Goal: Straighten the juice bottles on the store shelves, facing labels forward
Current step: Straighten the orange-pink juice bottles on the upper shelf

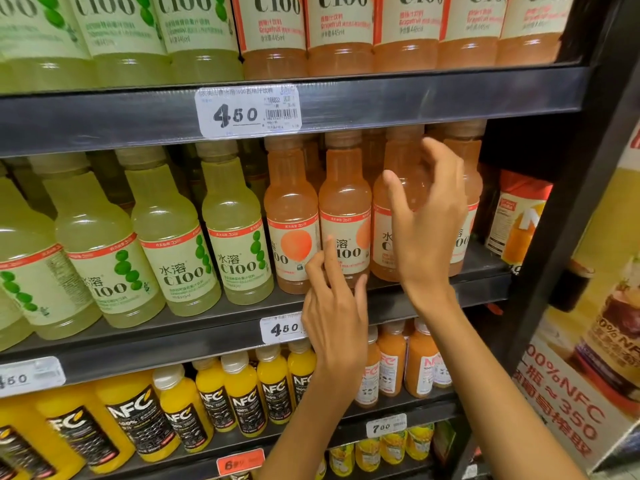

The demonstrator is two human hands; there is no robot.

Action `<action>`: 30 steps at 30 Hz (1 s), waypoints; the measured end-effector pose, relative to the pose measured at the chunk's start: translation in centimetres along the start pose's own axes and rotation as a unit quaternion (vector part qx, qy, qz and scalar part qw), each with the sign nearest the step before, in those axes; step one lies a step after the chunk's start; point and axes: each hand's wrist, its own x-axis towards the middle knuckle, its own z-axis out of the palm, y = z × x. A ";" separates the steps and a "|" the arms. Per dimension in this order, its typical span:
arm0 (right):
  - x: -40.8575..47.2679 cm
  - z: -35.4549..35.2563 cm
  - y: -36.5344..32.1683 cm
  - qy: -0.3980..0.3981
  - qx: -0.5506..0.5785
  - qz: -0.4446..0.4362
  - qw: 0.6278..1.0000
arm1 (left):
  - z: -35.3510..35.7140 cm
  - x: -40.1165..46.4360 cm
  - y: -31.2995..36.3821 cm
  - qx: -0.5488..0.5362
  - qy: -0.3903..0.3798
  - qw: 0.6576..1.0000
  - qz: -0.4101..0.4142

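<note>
Up on the middle shelf (207,327), the grapefruit C100 bottle (398,209) stands just behind the right hand (427,230), whose fingers spread wide around it. Lower left, the left hand (334,306) touches its neighbour bottle (344,216) with straight fingertips.

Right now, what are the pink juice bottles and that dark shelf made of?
The pink juice bottles look like clear, glossy plastic: juice shows through and light glints on them. Their labels seem to be printed film. The shelf edge looks like dark painted metal with a dull sheen, though that is uncertain.
</note>
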 end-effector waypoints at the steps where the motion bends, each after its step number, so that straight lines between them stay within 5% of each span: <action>1: 0.4 0.1 0.3 -0.003 -0.016 0.009 1.000 | -0.1 0.0 0.1 -0.007 0.001 1.000 0.008; 6: 1.8 1.1 1.0 -0.095 -0.074 0.036 0.992 | -0.7 0.0 0.7 -0.042 -0.007 0.998 0.039; 10: 1.6 0.7 0.8 -0.080 -0.056 0.030 0.995 | -0.9 -0.2 0.6 -0.034 -0.038 0.996 0.078; 19: 0.6 -2.8 0.2 -0.102 0.066 0.018 0.992 | -0.9 -1.0 1.4 -0.184 -0.165 0.969 0.016; 30: 0.4 -4.8 -0.6 -0.142 0.143 0.020 0.979 | -0.8 -1.1 3.7 -0.235 -0.159 0.958 -0.051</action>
